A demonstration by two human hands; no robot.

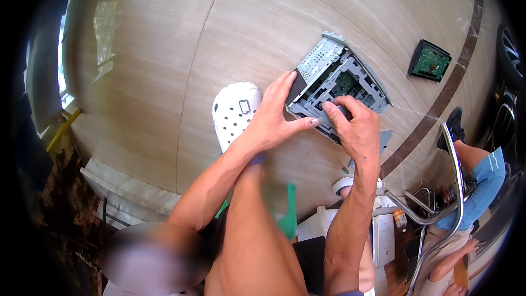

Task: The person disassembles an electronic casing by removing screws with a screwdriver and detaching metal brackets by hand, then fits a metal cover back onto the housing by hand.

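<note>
Both bare forearms entered from the lower edge and converged upward, left hand (pixel 274 118) lay flat and palm-down, fingers spread, thumb stretched toward the right, right hand (pixel 356 129) was arched, knuckles raised, fingertips (pixel 329 108) curled and pressing downward, hands close together.

- Your two arms are bare. You have no sleeves on them.
- Your left hand (pixel 272 118) has no glove and no ring that shows.
- Your right hand (pixel 356 126) has no glove either.
- Your legs are bare at the knee.
- You wear a white clog (pixel 235 112) with lots of small round holes and a little grey patch on top.
- Its strap end looks dark blue.
</note>
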